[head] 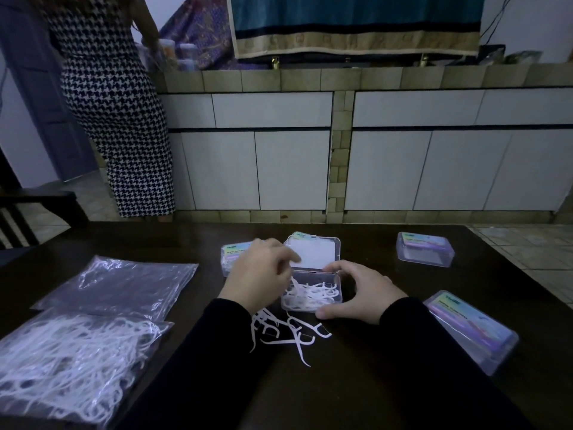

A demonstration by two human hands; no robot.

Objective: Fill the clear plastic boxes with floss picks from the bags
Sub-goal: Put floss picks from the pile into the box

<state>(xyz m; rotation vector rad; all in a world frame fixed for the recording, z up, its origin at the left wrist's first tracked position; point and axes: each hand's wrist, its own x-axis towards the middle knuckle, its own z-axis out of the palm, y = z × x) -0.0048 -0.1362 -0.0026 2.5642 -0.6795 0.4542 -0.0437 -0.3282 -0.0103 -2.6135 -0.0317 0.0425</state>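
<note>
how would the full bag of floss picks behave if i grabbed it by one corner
The bag would probably sag: its film looks thin and crinkled. The loose picks inside would likely slide to the low end. It seems light, and its glossy film may be slippery.

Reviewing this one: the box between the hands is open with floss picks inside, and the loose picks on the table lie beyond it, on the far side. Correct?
Not quite. The head view shows the open box between the hands, with picks in it, but the loose picks lie on the table on the near side of the box, toward the person, not beyond it.
</note>
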